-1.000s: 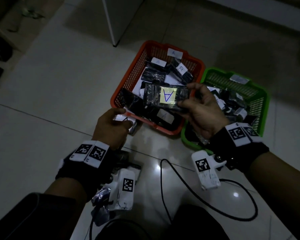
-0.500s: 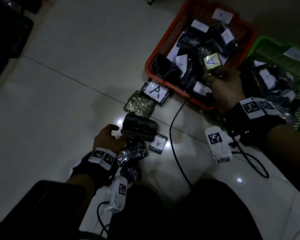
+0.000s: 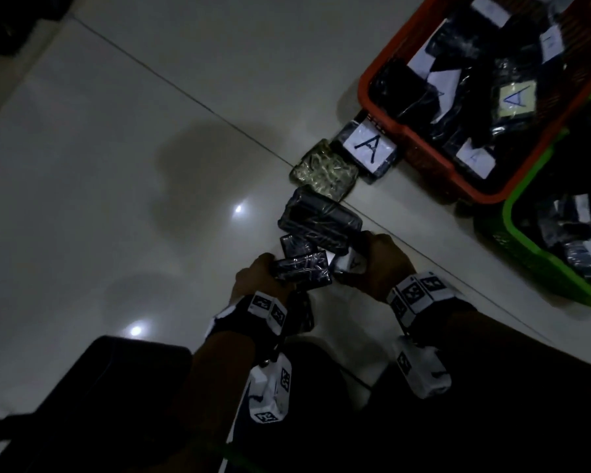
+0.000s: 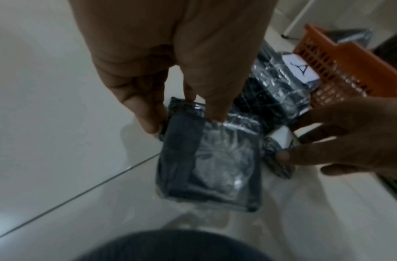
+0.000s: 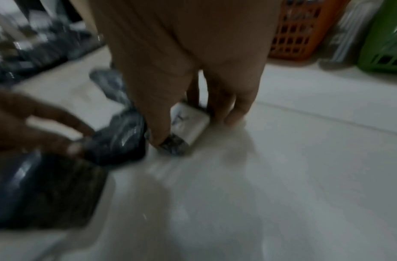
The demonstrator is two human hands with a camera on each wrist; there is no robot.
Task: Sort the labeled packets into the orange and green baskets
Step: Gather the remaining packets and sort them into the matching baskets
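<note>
The small packet (image 3: pixel 350 264) with the white label is what my right hand (image 3: pixel 381 268) has its fingers round: in the right wrist view the thumb (image 5: pixel 157 123) sits on its near side and the other fingers curl over the far side, so it is pinched between them, low against the floor (image 3: pixel 116 165). I cannot tell whether it has left the tile. A pen mark shows on the label; it looks like an A, but it is part hidden.

My left hand (image 3: pixel 256 278) pinches a dark wrapped packet (image 4: pixel 208 162) by its top edge, thumb on one face and fingers on the other, so it hangs with its long side running down toward the floor. No label shows on the face I can see. The two packets are just beside each other, mine on the left touching or nearly touching the right one.

The relation that matters: the orange basket (image 3: pixel 423 145) lies ahead and to the right of both grips, with the green basket (image 3: pixel 526 247) further right, touching it. The right hand is the nearer to both. Between grips and orange rim run more unsorted packets, ending in an A-labelled packet (image 3: pixel 369 148) against the orange wall.
</note>
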